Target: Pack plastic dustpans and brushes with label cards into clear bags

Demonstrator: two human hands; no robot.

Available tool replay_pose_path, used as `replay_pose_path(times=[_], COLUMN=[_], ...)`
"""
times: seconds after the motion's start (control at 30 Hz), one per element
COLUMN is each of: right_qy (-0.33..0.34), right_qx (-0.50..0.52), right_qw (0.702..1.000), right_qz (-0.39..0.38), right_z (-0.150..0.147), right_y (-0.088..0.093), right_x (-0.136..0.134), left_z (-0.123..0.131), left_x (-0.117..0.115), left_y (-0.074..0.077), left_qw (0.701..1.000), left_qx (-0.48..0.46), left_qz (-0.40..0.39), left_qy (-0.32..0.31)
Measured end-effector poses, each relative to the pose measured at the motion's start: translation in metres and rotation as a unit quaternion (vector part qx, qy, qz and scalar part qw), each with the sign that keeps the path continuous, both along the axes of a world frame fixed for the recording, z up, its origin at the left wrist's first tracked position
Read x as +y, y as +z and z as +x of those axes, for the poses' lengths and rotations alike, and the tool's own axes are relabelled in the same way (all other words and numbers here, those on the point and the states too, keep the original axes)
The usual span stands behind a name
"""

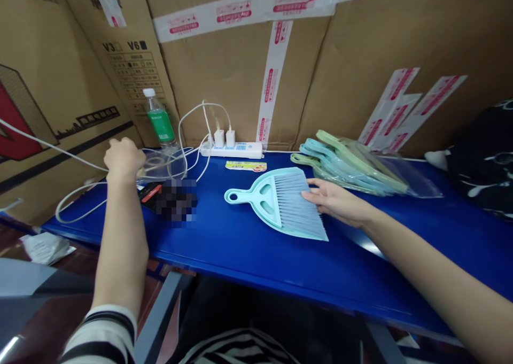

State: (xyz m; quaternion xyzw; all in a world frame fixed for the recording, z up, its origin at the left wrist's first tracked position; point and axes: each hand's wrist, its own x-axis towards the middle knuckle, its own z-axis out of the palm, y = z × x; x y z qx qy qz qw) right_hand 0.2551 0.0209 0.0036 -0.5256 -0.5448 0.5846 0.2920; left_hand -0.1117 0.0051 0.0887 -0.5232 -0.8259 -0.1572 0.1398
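A light teal dustpan [262,197] lies on the blue table [256,257] with a small brush [294,206] of pale bristles nested in it. My right hand [334,199] rests on the brush's right edge, fingers stretched out flat. My left hand [122,160] is reached out to the far left, curled closed over a clear plastic bag [164,163] near a white cable [76,195]. What the fingers grip is hidden behind the hand.
A pile of teal and green dustpan sets in clear bags [356,163] lies at the back right. A white power strip [234,149] with chargers, a water bottle [159,119], a yellow label [246,165] and cardboard walls [360,59] line the back. A black bag [487,155] sits far right.
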Motion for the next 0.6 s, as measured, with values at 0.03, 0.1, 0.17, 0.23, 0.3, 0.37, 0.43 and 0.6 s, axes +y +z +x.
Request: replay_pose_path(times=[0.03,0.1,0.17,0.23,0.3,0.37,0.43,0.6], right_qy=[-0.001,0.002,0.005,0.013,0.017,0.019,0.031,0.032], right_qx=[-0.01,-0.032,-0.063,-0.093,-0.118,-0.148,-0.2,-0.381], right_qw=[1.0,0.999,0.998,0.995,0.991,0.987,0.976,0.884], right_qz=[-0.002,0.004,0.018,0.036,0.051,0.059,0.074,0.271], right_z=[-0.001,0.0,0.001,0.003,0.004,0.004,0.004,0.011], right_y=[0.002,0.004,0.004,0.002,0.0,0.0,0.001,0.001], right_x=[-0.001,-0.001,0.0,0.002,0.003,0.003,0.002,0.003], left_z=[0.007,0.023,0.037,0.048,0.054,0.06,0.068,0.091], left_x=[0.003,0.009,0.013,0.015,0.017,0.018,0.019,0.021], left_y=[0.002,0.003,0.001,-0.003,-0.009,-0.017,-0.027,-0.055], left_qw=[0.999,0.998,0.997,0.995,0.993,0.986,0.964,0.821], left_qx=[0.006,0.023,0.053,0.082,0.104,0.12,0.122,0.083], left_qz=[-0.012,-0.041,-0.054,-0.05,-0.04,-0.035,-0.057,-0.184], left_qy=[0.039,0.05,0.02,-0.008,-0.043,-0.11,-0.229,-0.533])
